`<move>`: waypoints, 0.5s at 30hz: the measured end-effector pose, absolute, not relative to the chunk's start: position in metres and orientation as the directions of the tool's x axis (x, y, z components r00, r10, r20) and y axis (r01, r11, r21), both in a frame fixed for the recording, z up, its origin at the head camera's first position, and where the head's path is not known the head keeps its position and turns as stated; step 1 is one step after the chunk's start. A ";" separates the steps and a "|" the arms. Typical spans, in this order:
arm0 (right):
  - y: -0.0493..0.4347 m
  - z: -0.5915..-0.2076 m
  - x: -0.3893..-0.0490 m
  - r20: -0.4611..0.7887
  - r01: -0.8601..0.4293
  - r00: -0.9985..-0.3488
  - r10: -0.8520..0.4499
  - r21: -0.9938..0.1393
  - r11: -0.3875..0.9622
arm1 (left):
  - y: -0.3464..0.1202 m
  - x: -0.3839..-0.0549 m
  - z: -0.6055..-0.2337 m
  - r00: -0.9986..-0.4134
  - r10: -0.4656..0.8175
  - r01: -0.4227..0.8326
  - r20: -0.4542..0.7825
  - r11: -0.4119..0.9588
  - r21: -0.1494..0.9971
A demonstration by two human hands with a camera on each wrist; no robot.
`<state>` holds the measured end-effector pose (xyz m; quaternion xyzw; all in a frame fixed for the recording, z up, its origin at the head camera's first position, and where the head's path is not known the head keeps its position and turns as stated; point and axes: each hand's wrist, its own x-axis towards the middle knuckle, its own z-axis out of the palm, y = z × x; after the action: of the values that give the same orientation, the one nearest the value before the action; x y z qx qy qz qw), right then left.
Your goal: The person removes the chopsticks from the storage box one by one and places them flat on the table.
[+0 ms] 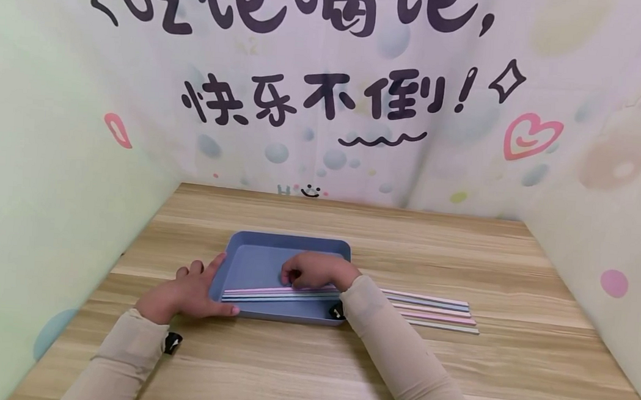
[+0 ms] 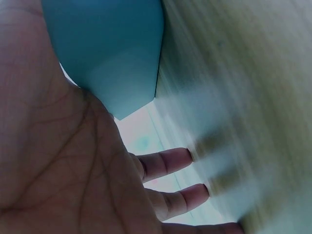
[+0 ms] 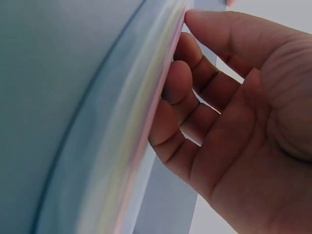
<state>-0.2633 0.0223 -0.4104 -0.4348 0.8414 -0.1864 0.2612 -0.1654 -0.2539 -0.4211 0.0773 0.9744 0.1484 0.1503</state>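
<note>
The thin sticks (image 1: 278,295) lay lengthwise in the blue tray (image 1: 253,263) on the desk (image 1: 266,368), seemingly running under the right sleeve (image 1: 399,351) and out past the tray's right side. They looked light and stiff, probably smooth enough to slide over one another, and easier to roll or scatter than to break. A pinch around the whole bundle near its middle would likely have balanced best (one stick alone might have tipped). The left hand (image 1: 190,293), fingers spread, braced the tray's left end; the right hand (image 1: 316,270) was curled against the sticks' edge, though whether it pinched any couldn't be told.
</note>
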 end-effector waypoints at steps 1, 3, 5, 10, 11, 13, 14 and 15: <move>0.022 -0.410 -0.263 -0.279 -0.631 -0.488 -0.827 -0.542 0.555 | -0.254 -0.166 -0.422 -0.944 0.188 0.098 -0.270 0.945 0.313; 0.022 -0.409 -0.262 -0.278 -0.628 -0.491 -0.826 -0.544 0.556 | -0.253 -0.165 -0.421 -0.943 0.183 0.093 -0.276 0.946 0.312; 0.022 -0.409 -0.262 -0.275 -0.626 -0.495 -0.824 -0.545 0.558 | -0.252 -0.164 -0.417 -0.940 0.182 0.087 -0.289 0.946 0.312; 0.022 -0.409 -0.261 -0.268 -0.617 -0.510 -0.818 -0.549 0.564 | -0.251 -0.162 -0.411 -0.935 0.188 0.087 -0.302 0.945 0.316; 0.022 -0.410 -0.261 -0.266 -0.615 -0.513 -0.816 -0.549 0.566 | -0.252 -0.163 -0.414 -0.937 0.187 0.089 -0.295 0.944 0.317; 0.022 -0.410 -0.261 -0.264 -0.610 -0.518 -0.813 -0.552 0.568 | -0.253 -0.164 -0.418 -0.941 0.181 0.085 -0.286 0.944 0.320; 0.022 -0.410 -0.261 -0.261 -0.611 -0.519 -0.814 -0.552 0.568 | -0.254 -0.165 -0.420 -0.943 0.176 0.081 -0.284 0.945 0.317; 0.022 -0.411 -0.261 -0.260 -0.614 -0.519 -0.814 -0.549 0.567 | -0.254 -0.165 -0.420 -0.943 0.175 0.080 -0.283 0.945 0.317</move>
<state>-0.2610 0.0223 -0.4105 -0.4209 0.8485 -0.1988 0.2516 -0.1651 -0.2538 -0.4201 0.0655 0.9738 0.1525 0.1557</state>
